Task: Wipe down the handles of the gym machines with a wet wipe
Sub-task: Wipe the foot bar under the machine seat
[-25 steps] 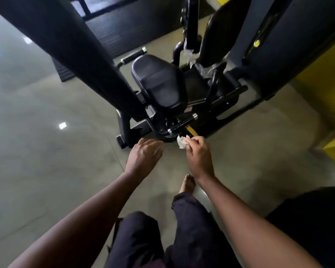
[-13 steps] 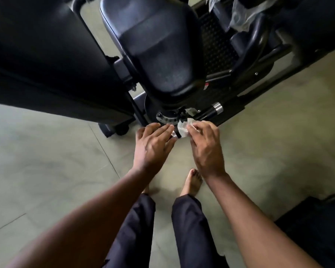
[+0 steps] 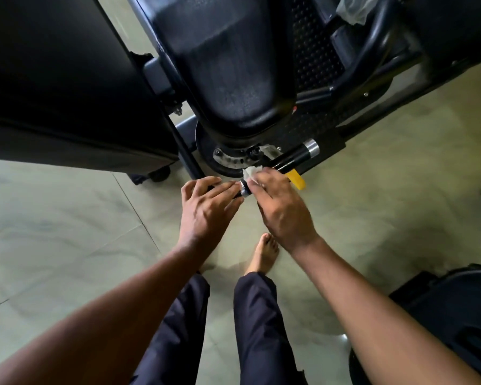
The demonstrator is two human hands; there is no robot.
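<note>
Below seat (image 3: 228, 65) | right hand (image 3: 281, 207) pinches wet wipe (image 3: 252, 171) on handle (image 3: 295, 158) | left hand (image 3: 208, 202) fingers (image 3: 223, 188) straight, touching handle

Below me the floor (image 3: 67, 232) is laid in large glossy tiles, pale grey-green with faint marbling. A thin dark grout line (image 3: 134, 209) runs across it on a slant to my left. Daylight lies soft on the tiles, and a small bright glare (image 3: 344, 337) shines low on my right. Ahead, a black padded seat (image 3: 228, 65) fills the top of my view, dusty and dully lit. To its left stands a broad dark panel (image 3: 53, 79) with a small black foot (image 3: 159, 173) on the floor beneath it. Right of the seat are a perforated black plate (image 3: 314, 51), curved black tubing (image 3: 372, 51) and crumpled clear plastic wrap (image 3: 353, 6). A black bulky shape (image 3: 456, 315) sits at my lower right; I cannot tell what it is.
</note>
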